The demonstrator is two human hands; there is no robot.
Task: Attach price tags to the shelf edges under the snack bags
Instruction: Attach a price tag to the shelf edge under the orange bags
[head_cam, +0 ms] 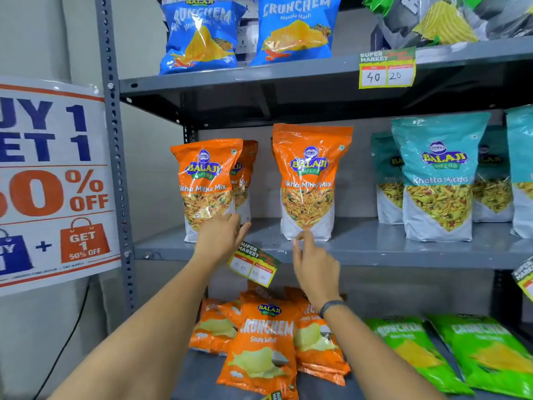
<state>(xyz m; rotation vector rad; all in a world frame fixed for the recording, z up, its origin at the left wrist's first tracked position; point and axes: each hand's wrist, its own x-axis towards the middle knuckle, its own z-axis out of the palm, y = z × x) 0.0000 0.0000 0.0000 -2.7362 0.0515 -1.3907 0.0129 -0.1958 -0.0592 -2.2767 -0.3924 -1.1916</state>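
Observation:
A yellow-and-green price tag (pixel 253 265) hangs tilted on the front edge of the middle shelf (pixel 403 256), between my two hands. My left hand (pixel 220 239) is spread open, its fingers against the base of the left orange Tikha Mitha Mix bag (pixel 206 183). My right hand (pixel 314 264) has loosely curled fingers, with the fingertips at the bottom of the second orange bag (pixel 311 180). Neither hand holds the tag. Another tag (pixel 386 69) marked 40 and 20 is fixed on the upper shelf edge.
Teal Khatta Mitha bags (pixel 438 180) stand on the middle shelf to the right. Blue Crunchem bags (pixel 295 27) are on the top shelf, with orange (pixel 265 345) and green (pixel 487 353) ones below. A promo poster (pixel 52 180) hangs left of the rack post (pixel 115 140). A further tag (pixel 525 278) shows at the right edge.

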